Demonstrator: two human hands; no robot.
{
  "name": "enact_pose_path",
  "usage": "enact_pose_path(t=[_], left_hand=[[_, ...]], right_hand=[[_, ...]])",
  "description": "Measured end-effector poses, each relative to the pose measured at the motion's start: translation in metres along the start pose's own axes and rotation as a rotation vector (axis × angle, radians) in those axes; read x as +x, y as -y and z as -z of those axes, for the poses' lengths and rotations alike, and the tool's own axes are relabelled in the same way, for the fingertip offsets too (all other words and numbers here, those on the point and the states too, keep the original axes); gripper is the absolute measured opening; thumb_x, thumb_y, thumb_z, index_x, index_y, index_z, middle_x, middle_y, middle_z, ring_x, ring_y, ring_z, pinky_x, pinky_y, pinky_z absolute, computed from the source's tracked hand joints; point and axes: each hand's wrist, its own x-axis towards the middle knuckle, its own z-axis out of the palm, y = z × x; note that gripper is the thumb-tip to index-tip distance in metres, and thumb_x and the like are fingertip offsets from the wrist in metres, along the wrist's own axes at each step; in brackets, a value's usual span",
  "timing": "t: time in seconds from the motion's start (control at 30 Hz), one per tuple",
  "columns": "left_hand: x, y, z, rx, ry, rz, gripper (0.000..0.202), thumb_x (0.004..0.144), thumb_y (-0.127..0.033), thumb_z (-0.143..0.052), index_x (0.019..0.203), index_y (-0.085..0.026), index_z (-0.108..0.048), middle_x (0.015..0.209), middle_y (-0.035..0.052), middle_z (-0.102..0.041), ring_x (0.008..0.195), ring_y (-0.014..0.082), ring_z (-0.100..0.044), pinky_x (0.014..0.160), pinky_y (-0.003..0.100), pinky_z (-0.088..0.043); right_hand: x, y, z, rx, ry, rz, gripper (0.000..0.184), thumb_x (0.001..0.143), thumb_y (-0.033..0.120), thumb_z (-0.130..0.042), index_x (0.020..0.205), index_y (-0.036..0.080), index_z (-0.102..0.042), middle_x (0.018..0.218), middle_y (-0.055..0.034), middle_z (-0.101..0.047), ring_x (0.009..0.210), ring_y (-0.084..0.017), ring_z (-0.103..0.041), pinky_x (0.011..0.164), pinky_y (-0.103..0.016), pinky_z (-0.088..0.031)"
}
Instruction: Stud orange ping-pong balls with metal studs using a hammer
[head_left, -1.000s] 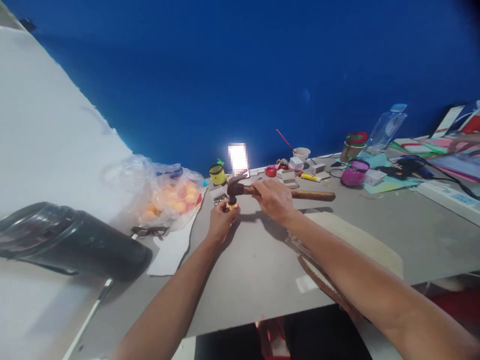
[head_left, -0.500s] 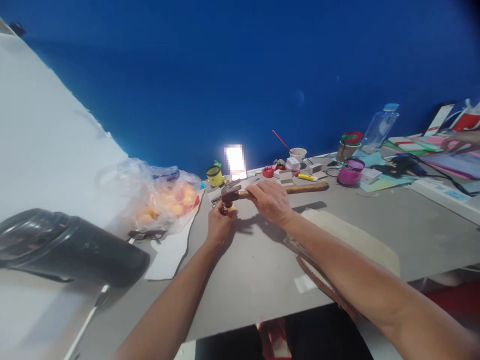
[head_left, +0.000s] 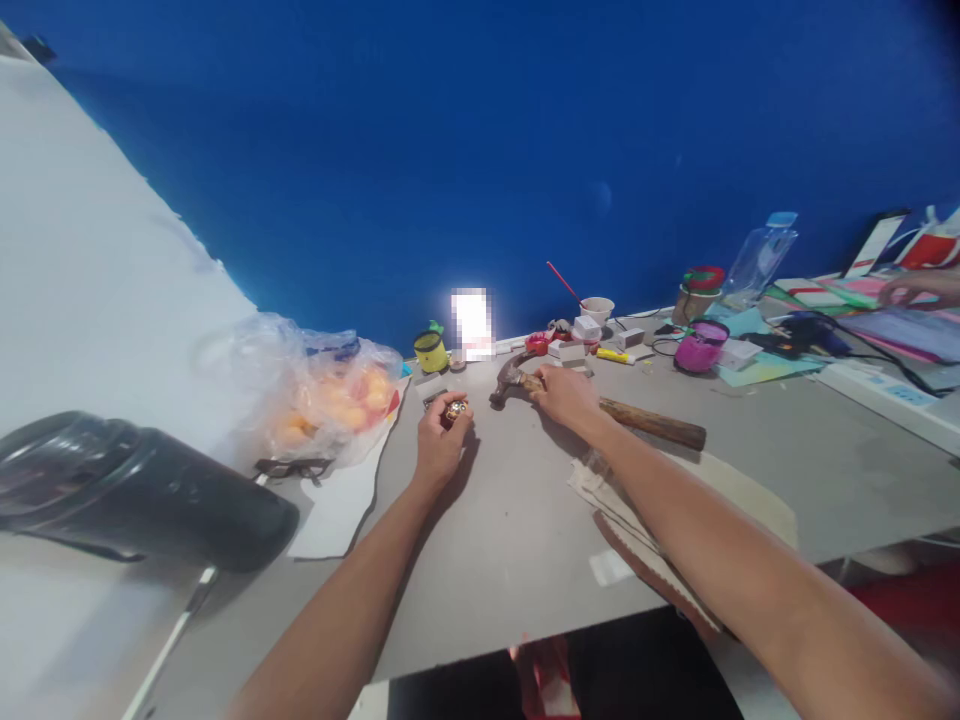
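My left hand is closed around a small round object, brown with pale shiny spots, held at the tabletop. Its exact kind is too small to make out. To its right, my right hand grips a claw hammer by the wooden handle, close to the rusty metal head. The head points left and is apart from the small object. The handle's end sticks out past my right wrist.
At the left lie a dark bottle, eyeglasses and a plastic bag of orange fruit. A cloth bag lies under my right forearm. Behind stand a yellow pot and paper cup. Another person's hand shows far right.
The hammer has moved right and away from the small object in my left hand, its handle now slanting down to the right. My left hand has stayed nearly in place.
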Motion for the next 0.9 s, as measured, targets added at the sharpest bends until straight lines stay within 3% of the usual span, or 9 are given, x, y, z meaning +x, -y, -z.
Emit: enact_pose_path(t=[0.33, 0.43, 0.53, 0.6, 0.67, 0.73, 0.9], left_hand=[[0.003, 0.01, 0.001, 0.17, 0.037, -0.025, 0.033, 0.07, -0.025, -0.069, 0.102, -0.019, -0.072, 0.071, -0.0035, -0.059, 0.061, 0.0124, -0.054, 0.061, 0.025, -0.047], [0.002, 0.01, 0.001, 0.205, 0.071, -0.03, 0.03, 0.068, -0.021, -0.065, 0.098, -0.019, -0.07, 0.071, -0.0035, -0.06, 0.061, 0.0129, -0.054, 0.062, 0.026, -0.047], [-0.002, 0.008, -0.001, 0.251, 0.19, -0.072, 0.024, 0.068, -0.019, -0.062, 0.091, -0.019, -0.068, 0.073, -0.0028, -0.061, 0.064, 0.0137, -0.054, 0.065, 0.027, -0.045], [-0.005, 0.007, -0.002, 0.294, 0.284, -0.105, 0.02, 0.069, -0.02, -0.062, 0.088, -0.019, -0.068, 0.074, -0.0022, -0.062, 0.066, 0.0143, -0.054, 0.067, 0.028, -0.044], [-0.007, 0.007, -0.003, 0.332, 0.334, -0.126, 0.018, 0.071, -0.022, -0.062, 0.088, -0.019, -0.068, 0.075, -0.0018, -0.062, 0.067, 0.0149, -0.054, 0.068, 0.028, -0.043], [-0.007, 0.007, -0.003, 0.33, 0.35, -0.13, 0.018, 0.073, -0.024, -0.061, 0.089, -0.019, -0.067, 0.075, -0.0017, -0.062, 0.068, 0.0154, -0.054, 0.069, 0.028, -0.043], [-0.002, 0.007, 0.0, 0.292, 0.363, -0.14, 0.017, 0.076, -0.031, -0.063, 0.087, -0.018, -0.066, 0.075, -0.0005, -0.062, 0.07, 0.0164, -0.055, 0.068, 0.029, -0.042]], right_hand=[[0.003, -0.005, -0.014, -0.086, -0.02, 0.038, 0.027, 0.096, 0.035, -0.064, 0.113, 0.018, -0.075, 0.118, -0.0149, -0.074, 0.114, -0.028, -0.066, 0.088, -0.033, -0.046], [0.001, -0.004, -0.017, -0.11, -0.103, 0.091, 0.03, 0.097, 0.036, -0.064, 0.116, 0.016, -0.076, 0.121, -0.0174, -0.071, 0.117, -0.03, -0.063, 0.092, -0.034, -0.046], [-0.001, 0.003, -0.018, -0.039, -0.207, 0.174, 0.033, 0.099, 0.037, -0.062, 0.121, 0.015, -0.075, 0.121, -0.0164, -0.071, 0.12, -0.029, -0.06, 0.096, -0.034, -0.045], [-0.001, 0.014, -0.017, 0.037, -0.172, 0.238, 0.027, 0.099, 0.034, -0.062, 0.115, 0.018, -0.077, 0.119, -0.013, -0.073, 0.117, -0.026, -0.062, 0.096, -0.031, -0.045], [0.003, 0.029, -0.014, 0.095, -0.053, 0.294, 0.023, 0.098, 0.03, -0.061, 0.106, 0.02, -0.08, 0.113, -0.0093, -0.077, 0.109, -0.023, -0.066, 0.091, -0.029, -0.046], [0.01, 0.048, -0.009, 0.111, 0.054, 0.364, 0.022, 0.097, 0.027, -0.061, 0.104, 0.022, -0.081, 0.108, -0.0064, -0.079, 0.103, -0.021, -0.069, 0.088, -0.027, -0.047], [0.031, 0.111, 0.003, 0.011, 0.125, 0.536, 0.024, 0.095, 0.025, -0.061, 0.109, 0.023, -0.081, 0.115, -0.0063, -0.079, 0.108, -0.023, -0.071, 0.087, -0.028, -0.052]])
